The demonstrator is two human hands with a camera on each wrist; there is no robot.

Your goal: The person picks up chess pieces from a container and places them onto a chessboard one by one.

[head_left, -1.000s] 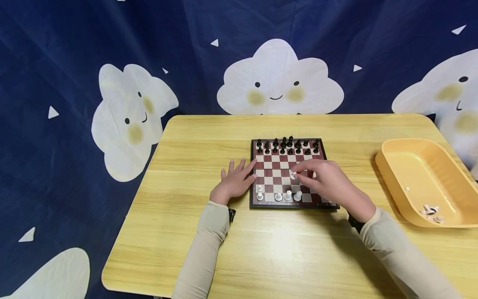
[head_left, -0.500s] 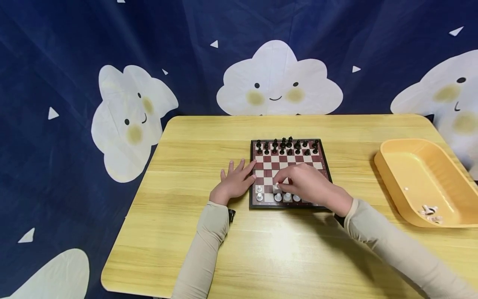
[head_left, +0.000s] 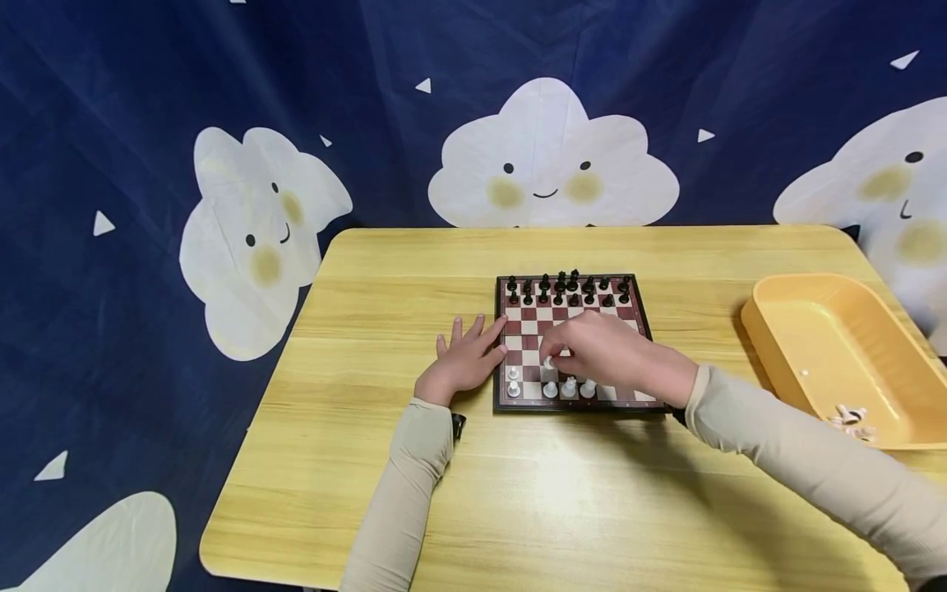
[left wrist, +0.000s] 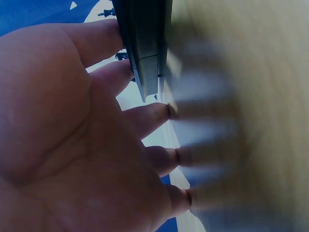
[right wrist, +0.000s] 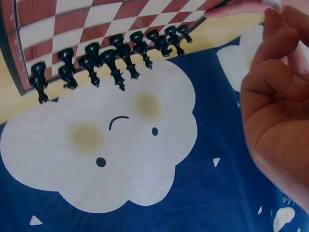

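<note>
A red-and-white chessboard (head_left: 528, 327) with a dark frame lies on the table. My right hand (head_left: 598, 352) pinches a small white chess piece (head_left: 548, 362) between thumb and fingertips over the near left part of the board; its exact kind is too small to tell. Spread out flat, my left hand (head_left: 466, 362) touches the board's left edge with index finger and thumb. In the left wrist view the fingertips meet the board's dark side (left wrist: 147, 48). Several white pieces (head_left: 569, 388) stand along the near rows, and black pieces (head_left: 560, 286) fill the two far rows.
A yellow plastic tub (head_left: 784, 362) stands on the right of the wooden table (head_left: 355, 345), holding a few white pieces (head_left: 851, 418) and a small white bit (head_left: 805, 373). Behind the table hangs a blue curtain (head_left: 385, 99) with cloud prints.
My right hand has moved left across the board with the white chess piece, from the middle to the near left, then stayed about there. The left hand has kept its place.
</note>
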